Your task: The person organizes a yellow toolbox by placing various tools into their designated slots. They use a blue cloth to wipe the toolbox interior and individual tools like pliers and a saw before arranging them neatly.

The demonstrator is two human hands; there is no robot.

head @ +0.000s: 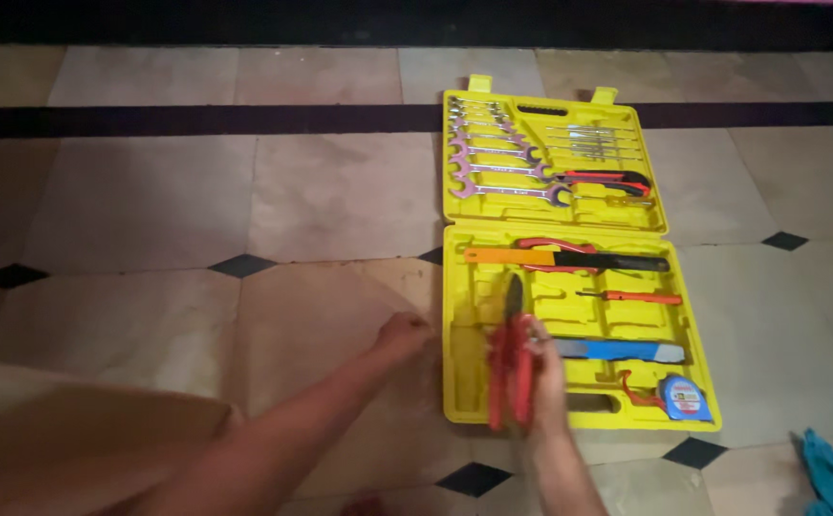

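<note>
An open yellow plastic tool case point(464, 382) lies on the tiled floor. My right hand point(542, 371) grips red-handled pliers point(510, 358), held over the left part of the case's lower half with the dark jaws pointing away. My left hand point(402, 334) rests on the floor just left of the case, near its edge. The upper half holds a row of wrenches point(502, 167) and a red and black tool point(607, 179). The lower half holds an orange and black knife point(560, 258), a small orange screwdriver point(631, 297), a blue tool point(617, 351) and a tape measure point(684, 397).
The floor is beige tile with small black diamond insets and a dark stripe point(196, 121) running across behind the case. A teal cloth point(832, 478) lies at the bottom right corner. My leg in light fabric point(53, 430) fills the bottom left.
</note>
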